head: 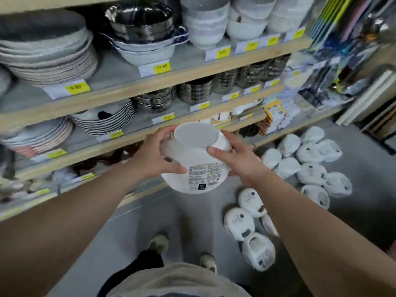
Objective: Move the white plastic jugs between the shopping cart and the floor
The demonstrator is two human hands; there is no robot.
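White jug [194,161] clamped between left grip [157,154] and right grip [235,160], both curled round it.

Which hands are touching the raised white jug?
Touching, both. Head view: left hand and right hand clasp opposite sides of the jug, fingers curled against it.

Person viewed from above, from their own head. Bare forearms [85,206] fill the lower left and lower right of the frame, with a bare left hand [157,156] and right hand [236,160] at centre. At bottom centre is a plain beige shirt [177,281], above it dark trousers [147,263] and two pale shoes [158,243] with darker marks, slightly blurred.
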